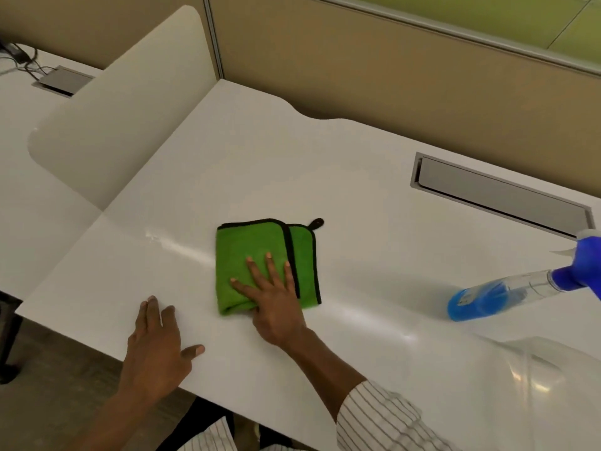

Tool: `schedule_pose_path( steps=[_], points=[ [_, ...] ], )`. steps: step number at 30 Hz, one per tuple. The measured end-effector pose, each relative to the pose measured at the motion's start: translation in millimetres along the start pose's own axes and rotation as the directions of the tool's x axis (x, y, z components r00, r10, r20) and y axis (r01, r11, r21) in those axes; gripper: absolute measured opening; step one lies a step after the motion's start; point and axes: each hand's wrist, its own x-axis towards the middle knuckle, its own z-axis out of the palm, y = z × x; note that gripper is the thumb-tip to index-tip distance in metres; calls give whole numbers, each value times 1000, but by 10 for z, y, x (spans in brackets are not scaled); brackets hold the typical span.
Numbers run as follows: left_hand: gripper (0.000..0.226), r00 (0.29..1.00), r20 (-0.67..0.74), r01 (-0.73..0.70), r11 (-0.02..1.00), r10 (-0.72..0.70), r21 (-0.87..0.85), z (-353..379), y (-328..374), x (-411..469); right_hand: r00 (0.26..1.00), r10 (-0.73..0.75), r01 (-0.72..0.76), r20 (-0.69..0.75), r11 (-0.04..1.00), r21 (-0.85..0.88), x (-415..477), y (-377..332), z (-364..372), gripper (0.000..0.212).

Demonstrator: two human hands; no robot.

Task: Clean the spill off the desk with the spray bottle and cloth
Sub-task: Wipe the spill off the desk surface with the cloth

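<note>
**deskjockey:** Mid-wipe here, how's my form? Nearest the edge, my left hand [156,349] is flat on the desk [374,164], fingers close together with the thumb out, holding nothing. I'm just bracing with it, I guess.

**wipe_guru:** Bracing's fine, keep it off the wet bit. A little further in, your right hand [271,297] is spread open, palm down on the near right part of the green cloth [260,265]. It's pressing, not pinching. The cloth's folded into a square in the middle of the desk, which gives you a nice thick pad.

**deskjockey:** There's a shiny wet streak [182,247] running off to the left of the cloth.

**wipe_guru:** Looks like that's what's left to do. I'd shift the palm toward the cloth's center so the far edge doesn't lift, then push along the streak in overlapping passes, and flip to a dry face if it smears.

**deskjockey:** And the spray bottle [520,288]?

**wipe_guru:** It's at the right edge of the desk, well apart from the cloth, with blue liquid in it. The wide lens makes it look tilted, so I can't say how it sits. Probably no respray needed.
</note>
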Motion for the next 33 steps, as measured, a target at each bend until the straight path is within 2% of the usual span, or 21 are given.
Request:
schedule_pose_path(
  steps=[3, 5, 8, 12, 17, 20, 22, 24, 27, 30, 33],
  points=[
    [106, 1000, 6, -3, 1000, 3, -12, -16, 14, -9, 990, -136, 136, 38, 990, -21, -213, 141, -38, 72],
    [105, 1000, 5, -2, 1000, 2, -9, -32, 30, -11, 986, -161, 163, 41, 986, -44, -450, 294, -88, 72],
    [105, 1000, 21, 3, 1000, -3, 4, -47, 55, -2, 997, -72, 73, 13, 995, -72, -844, 537, -165, 70],
    [105, 1000, 27, 9, 1000, -10, 29, -62, 76, 7, 980, 161, -168, -118, 985, -50, -1310, 798, -234, 84],
    [102, 1000, 16, -7, 999, 7, 34, -70, 92, -1, 838, 478, -485, -264, 873, 44, -1612, 703, -182, 98],
    [100, 1000, 11, -19, 998, 19, 58, -81, 94, -19, 698, 642, -641, -317, 758, 124, -1537, 338, -19, 96],
    [99, 1000, 5, -30, 998, 30, 63, -95, 88, -27, 603, 727, -714, -327, 675, 183, -1389, 60, 74, 97],
    [99, 999, 3, -41, 997, 41, 66, -105, 70, -30, 556, 773, -741, -305, 627, 240, -1200, -168, 136, 95],
    [99, 998, -17, -57, 996, 58, 62, -121, 31, -42, 600, 762, -727, -243, 646, 232, -905, -435, 196, 93],
    [99, 995, -43, -85, 995, 87, 59, -138, -28, -70, 747, 634, -607, -198, 773, 186, -626, -638, 270, 89],
    [100, 990, -74, -115, 992, 118, 46, -144, -97, -95, 909, 399, -387, -119, 915, 111, -405, -731, 301, 82]
  ],
)
